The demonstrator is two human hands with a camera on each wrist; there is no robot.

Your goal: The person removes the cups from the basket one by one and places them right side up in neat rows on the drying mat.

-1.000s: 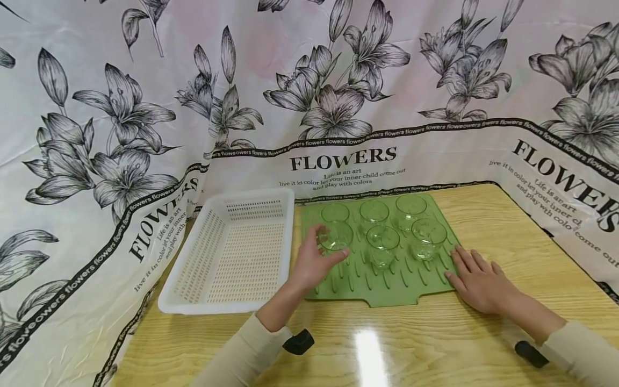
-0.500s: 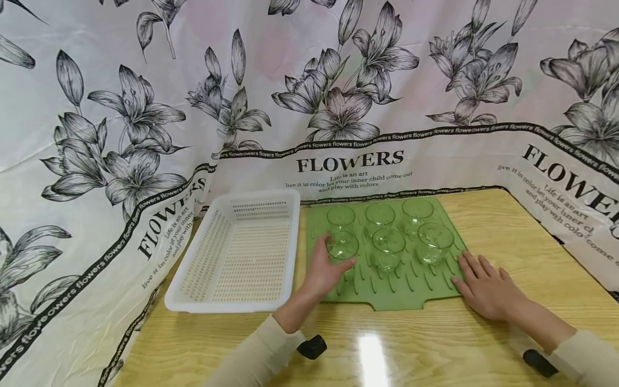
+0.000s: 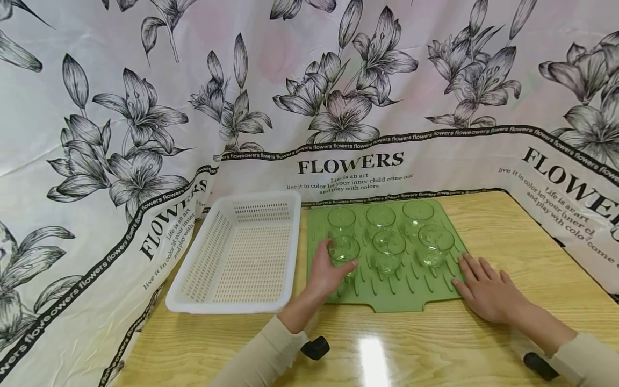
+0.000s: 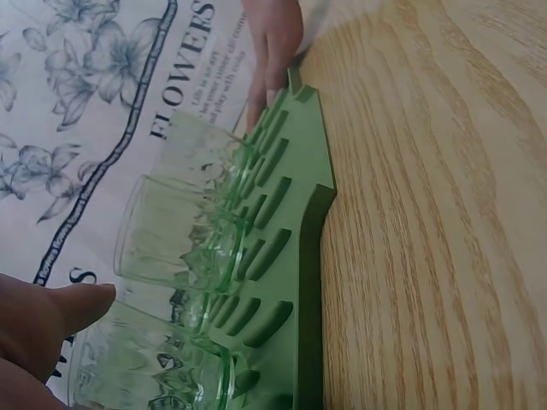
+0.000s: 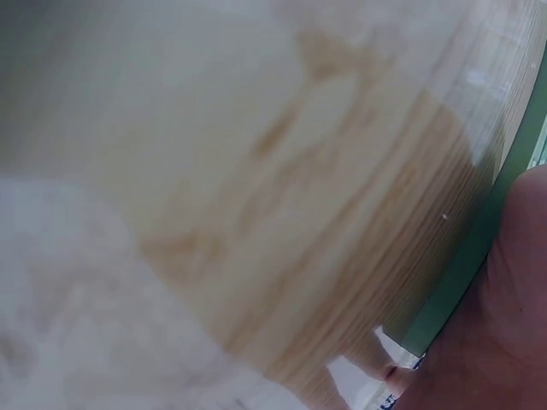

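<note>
My left hand [image 3: 328, 274] holds the clear glass cup [image 3: 344, 251] at the front left of the green ridged mat [image 3: 401, 298]. Its thumb lies on the near side and its fingers curl round the left side. In the left wrist view the thumb [image 4: 85, 307] overlaps this cup, whose base sits close over the mat's ridges. Several similar cups stand on the mat, among them the front middle cup [image 3: 388, 252] and the front right cup [image 3: 435, 246]. My right hand [image 3: 490, 293] lies flat, its fingers extended at the mat's right edge.
A white perforated plastic basket [image 3: 232, 307] stands left of the mat on the wooden table [image 3: 416, 349]. Behind the table hangs a flower-printed cloth [image 3: 271, 118], which also runs along both sides. The mat has a tab [image 3: 398, 308] at its front.
The left hand has brought the cup down and slightly toward me, into line with the front row. The right hand stays at the mat's edge. The head view has shifted a little.
</note>
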